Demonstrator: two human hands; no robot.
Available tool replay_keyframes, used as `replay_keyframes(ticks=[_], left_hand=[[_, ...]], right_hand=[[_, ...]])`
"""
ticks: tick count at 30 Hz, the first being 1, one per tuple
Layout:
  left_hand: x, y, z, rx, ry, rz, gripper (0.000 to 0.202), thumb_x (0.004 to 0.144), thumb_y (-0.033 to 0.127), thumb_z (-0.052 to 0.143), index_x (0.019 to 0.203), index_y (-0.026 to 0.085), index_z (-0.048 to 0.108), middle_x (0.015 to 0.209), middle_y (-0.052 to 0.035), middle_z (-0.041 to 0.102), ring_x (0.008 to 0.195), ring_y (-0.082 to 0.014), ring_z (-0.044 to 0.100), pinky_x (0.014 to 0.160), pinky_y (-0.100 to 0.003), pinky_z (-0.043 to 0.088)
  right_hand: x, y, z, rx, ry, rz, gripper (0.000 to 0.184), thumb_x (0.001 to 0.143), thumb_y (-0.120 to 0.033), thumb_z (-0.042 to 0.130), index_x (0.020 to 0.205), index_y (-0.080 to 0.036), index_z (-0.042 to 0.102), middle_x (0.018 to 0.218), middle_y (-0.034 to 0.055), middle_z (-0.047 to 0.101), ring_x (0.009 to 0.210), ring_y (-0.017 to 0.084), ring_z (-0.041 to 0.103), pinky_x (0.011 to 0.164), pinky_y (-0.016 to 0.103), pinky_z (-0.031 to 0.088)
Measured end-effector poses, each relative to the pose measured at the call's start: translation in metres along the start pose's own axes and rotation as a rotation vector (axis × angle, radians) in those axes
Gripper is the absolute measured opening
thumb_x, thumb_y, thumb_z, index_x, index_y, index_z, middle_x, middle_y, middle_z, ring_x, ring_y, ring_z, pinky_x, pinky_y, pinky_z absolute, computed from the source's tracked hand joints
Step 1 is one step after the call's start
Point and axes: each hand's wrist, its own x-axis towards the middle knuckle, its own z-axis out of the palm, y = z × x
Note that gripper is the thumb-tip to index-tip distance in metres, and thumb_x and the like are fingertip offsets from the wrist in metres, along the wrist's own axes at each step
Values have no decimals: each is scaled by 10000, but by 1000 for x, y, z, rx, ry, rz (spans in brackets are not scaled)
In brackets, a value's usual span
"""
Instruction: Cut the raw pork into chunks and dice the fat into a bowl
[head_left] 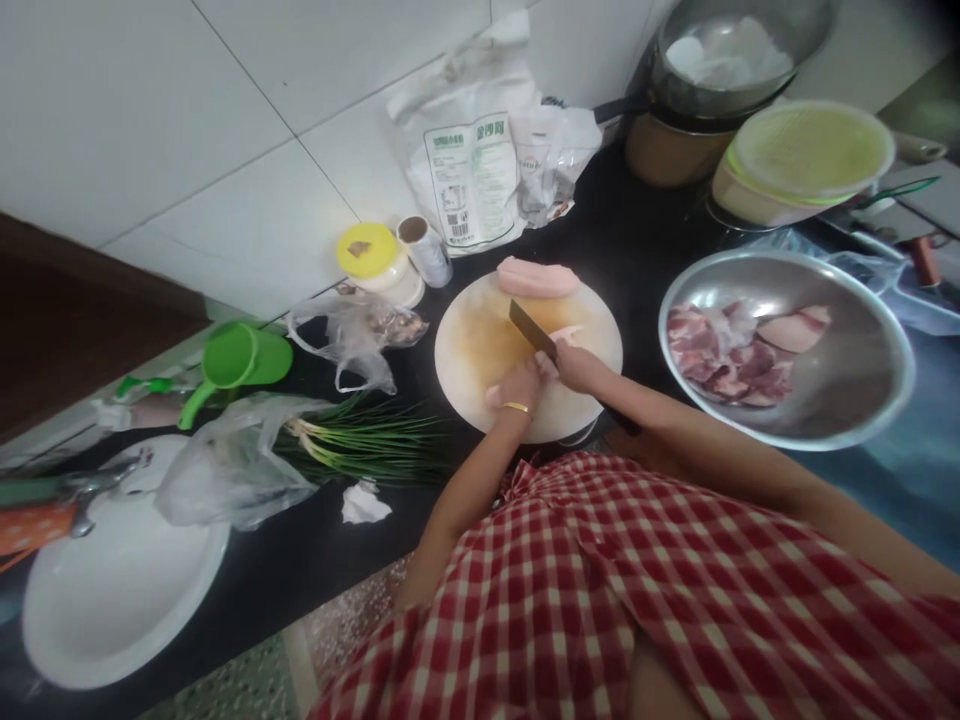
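Knife, grasped in the right hand, over the round board; left hand curled just beside, whether gripping cannot be told; meat block beyond both hands.

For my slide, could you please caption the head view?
Right hand holds a knife beside left hand over a round board.

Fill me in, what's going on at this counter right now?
A person in a red checked garment is working at a round cutting board. The right hand grips a knife; the left hand is down at the board close to the blade, though what its fingers hold is hard to make out. A pale pink slab of meat lies at the board's far edge. Cut meat sits in the metal bowl to the right.
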Motion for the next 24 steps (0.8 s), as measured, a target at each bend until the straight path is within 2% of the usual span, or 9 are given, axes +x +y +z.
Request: replay_keyframes(ticks=[3, 6, 8, 11, 14, 17, 19, 21, 24], left_hand=[[-2, -4, 1, -67, 29, -16, 440, 903, 463, 396, 1192, 138, 462, 1025, -135, 552, 914, -247, 567, 723, -334, 444], [-2, -7, 1, -92, 62, 17, 414, 909, 433, 395, 1191, 139, 466, 1019, -130, 558, 923, -254, 563, 721, -334, 436], [-4, -10, -1, -88, 69, 26, 430, 906, 434, 399, 1199, 126, 464, 1028, -139, 554, 922, -256, 560, 724, -335, 428], [-14, -16, -8, -41, 81, 12, 505, 881, 485, 425, 1215, 109, 463, 1036, -156, 551, 939, -270, 544, 761, -357, 408], [-31, -27, -14, -27, 101, -21, 579, 821, 536, 504, 1254, 158, 438, 1043, -130, 556, 967, -264, 522, 810, -369, 380], [-47, -39, -11, -66, 143, -18, 629, 762, 541, 578, 1274, 219, 406, 1066, -98, 547, 998, -247, 497, 833, -361, 366], [-56, -46, -4, -119, 184, -3, 596, 771, 494, 580, 1263, 209, 402, 1115, -98, 525, 1040, -243, 472, 848, -354, 363], [-62, -51, 4, -189, 218, -2, 497, 811, 423, 541, 1230, 183, 422, 1134, -96, 518, 1063, -228, 459, 866, -343, 360], [-69, -54, 13, -257, 271, -6, 368, 859, 356, 475, 1179, 175, 473, 1108, -87, 518, 1054, -203, 462, 892, -320, 352]], right_hand=[[-45, 24, 18, -29, -115, 66, 539, 830, -372, 166, 1263, -62, 248, 964, 133, 484, 857, 44, 509, 854, 155, 413], [-73, 32, 30, -75, -167, 144, 491, 819, -305, 121, 1241, -104, 270, 906, 115, 488, 834, 58, 517, 859, 233, 431], [-70, 24, 31, -94, -126, 113, 503, 812, -274, 107, 1271, -114, 239, 924, 120, 484, 871, 72, 522, 869, 254, 437], [-46, 9, 22, -102, -27, 42, 550, 801, -223, 102, 1325, -71, 169, 987, 159, 466, 959, 91, 517, 915, 245, 433], [-35, 13, 13, -94, -33, 33, 572, 801, -229, 135, 1351, -72, 144, 1031, 171, 454, 955, 82, 515, 924, 240, 429], [-48, 28, 10, -77, -75, 25, 613, 807, -290, 194, 1391, -160, 64, 1021, 133, 473, 872, 61, 517, 876, 240, 437], [-63, 32, 10, -80, -60, 43, 567, 815, -300, 158, 1369, -185, 130, 984, 118, 484, 826, 47, 509, 863, 246, 435], [-75, 25, 12, -98, -35, 25, 532, 820, -292, 107, 1327, -162, 206, 933, 113, 490, 796, 28, 493, 871, 236, 430], [-84, 6, 19, -135, -52, -87, 523, 822, -289, 105, 1306, -123, 213, 876, 102, 487, 781, 4, 471, 874, 182, 420]])
